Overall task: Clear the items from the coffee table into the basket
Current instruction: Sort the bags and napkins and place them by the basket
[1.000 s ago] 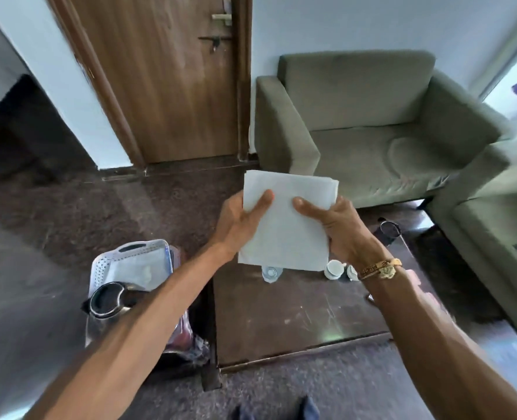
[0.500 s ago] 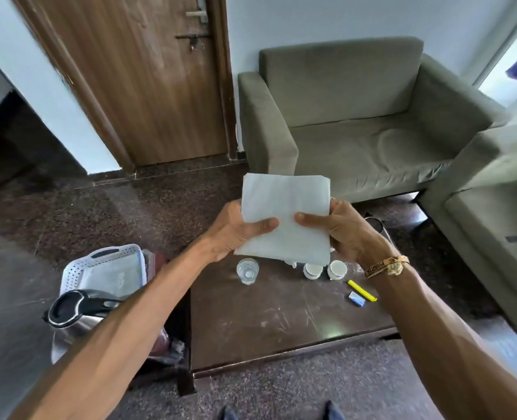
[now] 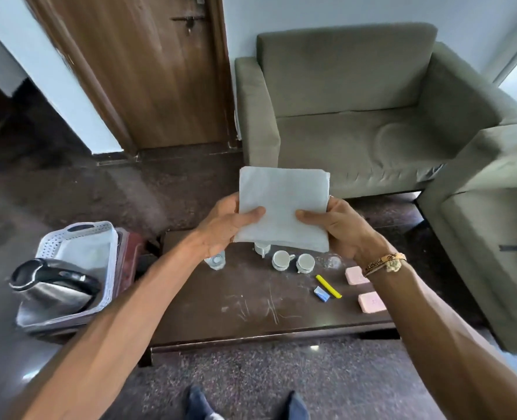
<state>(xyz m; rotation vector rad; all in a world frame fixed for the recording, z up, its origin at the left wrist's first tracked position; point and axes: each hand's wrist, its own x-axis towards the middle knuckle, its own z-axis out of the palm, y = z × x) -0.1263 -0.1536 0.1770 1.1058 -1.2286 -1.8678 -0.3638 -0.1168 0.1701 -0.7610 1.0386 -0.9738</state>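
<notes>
While raised over the far half of the coffee table (image 3: 251,316), held firmly from two sides: a folded white napkin (image 3: 284,204). On its left edge, pinched by the left hand (image 3: 220,225), with the thumb flat on the near face and the other fingers behind. On its right edge, pinched the same way by the right hand (image 3: 339,228), with a beaded bracelet (image 3: 384,263) on the wrist. Both arms bare, stretched forward, almost straight. No contact between napkin and table.

Directly under the grip, standing on the table: a white cup (image 3: 261,248) half hidden by the lower edge of the napkin, then a second cup (image 3: 281,259) and a third cup (image 3: 305,263) side by side, just nearer. Not possible to tell what is inside them. Under the left hand, a small clear glass (image 3: 216,262), upright. Under the right wrist, a far pink block (image 3: 354,275) and a near pink block (image 3: 370,302); between these and the cups, a yellow stick (image 3: 328,286) just beside a small blue packet (image 3: 322,294).

Well to the left of the grip and lower, beside the table end: a white perforated basket (image 3: 54,241). Inside it, a steel kettle (image 3: 54,286) with black lid and handle, tilted at the near end, and something flat and pale (image 3: 84,256) at the far end. Beyond the grip, a grey-green sofa (image 3: 357,116) and a wooden door (image 3: 148,71).
</notes>
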